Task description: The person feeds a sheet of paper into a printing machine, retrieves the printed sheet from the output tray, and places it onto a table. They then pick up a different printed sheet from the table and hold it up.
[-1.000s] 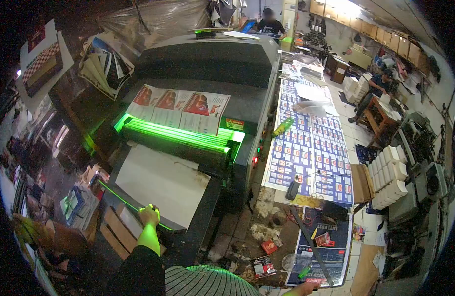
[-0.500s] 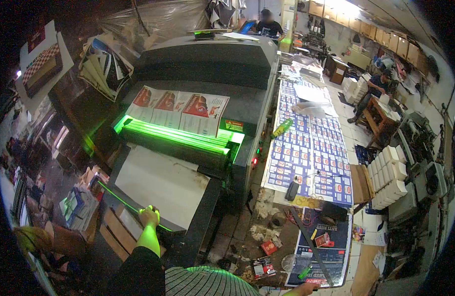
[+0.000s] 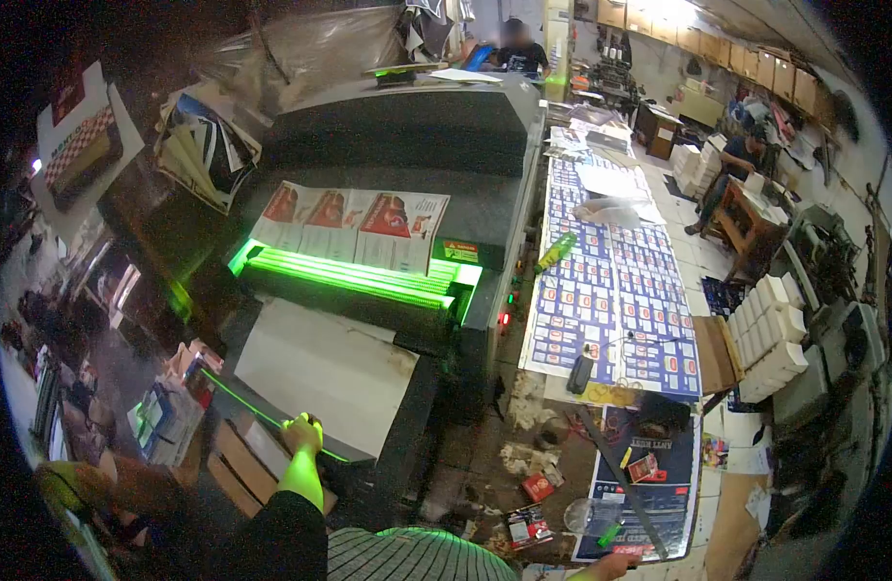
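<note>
My left hand (image 3: 302, 433) is closed over the front edge of the feed tray (image 3: 359, 447) of a large dark machine (image 3: 397, 126); green light falls on the hand and forearm. A pale blank sheet (image 3: 325, 363) lies on that tray, just beyond the hand. Above it, a bright green-lit slot (image 3: 359, 276) crosses the machine, and a printed red-and-white sheet (image 3: 354, 221) lies behind the slot. At the bottom edge of the view, my right hand (image 3: 612, 565) is at the near edge of the worktable, close to a long dark strip (image 3: 625, 484); its fingers are mostly cut off.
On the worktable at right are blue-and-white printed sheets (image 3: 610, 290), a green bottle (image 3: 556, 251), a dark handheld object (image 3: 580, 374) and small red boxes (image 3: 538, 487). White stacks (image 3: 770, 329) stand further right. One person (image 3: 521, 53) is behind the machine, another (image 3: 741, 165) sits at a wooden table.
The view has shifted slightly, so most things sit a little lower or to the right. My left hand stays at the tray edge and my right hand at the table edge.
</note>
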The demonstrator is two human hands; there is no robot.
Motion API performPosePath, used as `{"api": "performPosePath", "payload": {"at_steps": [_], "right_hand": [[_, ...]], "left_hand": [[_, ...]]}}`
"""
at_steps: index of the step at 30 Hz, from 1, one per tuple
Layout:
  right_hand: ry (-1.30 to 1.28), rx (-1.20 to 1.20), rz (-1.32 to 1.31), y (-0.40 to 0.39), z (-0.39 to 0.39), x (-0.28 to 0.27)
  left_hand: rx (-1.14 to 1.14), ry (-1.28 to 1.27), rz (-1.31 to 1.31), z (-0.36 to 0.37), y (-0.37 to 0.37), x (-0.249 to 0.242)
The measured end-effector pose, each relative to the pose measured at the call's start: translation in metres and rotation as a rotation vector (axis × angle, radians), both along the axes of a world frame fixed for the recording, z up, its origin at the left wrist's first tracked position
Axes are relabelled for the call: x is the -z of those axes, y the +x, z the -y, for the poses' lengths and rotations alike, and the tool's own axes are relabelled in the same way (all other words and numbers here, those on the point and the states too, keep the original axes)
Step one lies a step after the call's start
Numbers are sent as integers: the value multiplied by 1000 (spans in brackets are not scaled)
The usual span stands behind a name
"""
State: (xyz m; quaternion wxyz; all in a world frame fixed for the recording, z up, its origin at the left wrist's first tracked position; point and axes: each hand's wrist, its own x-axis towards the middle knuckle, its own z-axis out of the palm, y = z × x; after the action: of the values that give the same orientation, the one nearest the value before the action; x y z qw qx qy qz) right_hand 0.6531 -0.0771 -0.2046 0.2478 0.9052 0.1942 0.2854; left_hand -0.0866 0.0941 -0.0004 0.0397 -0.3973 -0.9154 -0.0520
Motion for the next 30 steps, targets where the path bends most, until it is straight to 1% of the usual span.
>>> {"api": "performPosePath", "payload": {"at_steps": [3,5,7,8,10,11,13,20,22,26,30], "right_hand": [[76,18,-51,0,-2,6],[104,28,-73,0,-1,8],[124,33,-86,0,-4,9],[134,42,-93,0,-4,10],[155,46,-104,1,-5,11],[162,52,-111,2,-5,12],[182,65,-128,2,-5,14],[272,110,-199,11,-7,20],[293,122,-213,19,-6,28],[313,125,-225,23,-4,34],[335,131,-230,19,-10,22]], "left_hand": [[-47,-62,35,-3,4,-7],[-21,-58,52,-1,-6,8],[-24,-105,-38,-4,-9,11],[-23,-102,-40,-3,-11,12],[8,2,58,-1,-6,7],[11,1,57,-1,-4,4],[-39,-18,27,-4,3,-5],[-25,3,1,-1,0,4],[-35,17,0,0,11,-12],[-20,-8,-21,-3,5,-6],[-19,7,-54,-2,6,-7]]}}
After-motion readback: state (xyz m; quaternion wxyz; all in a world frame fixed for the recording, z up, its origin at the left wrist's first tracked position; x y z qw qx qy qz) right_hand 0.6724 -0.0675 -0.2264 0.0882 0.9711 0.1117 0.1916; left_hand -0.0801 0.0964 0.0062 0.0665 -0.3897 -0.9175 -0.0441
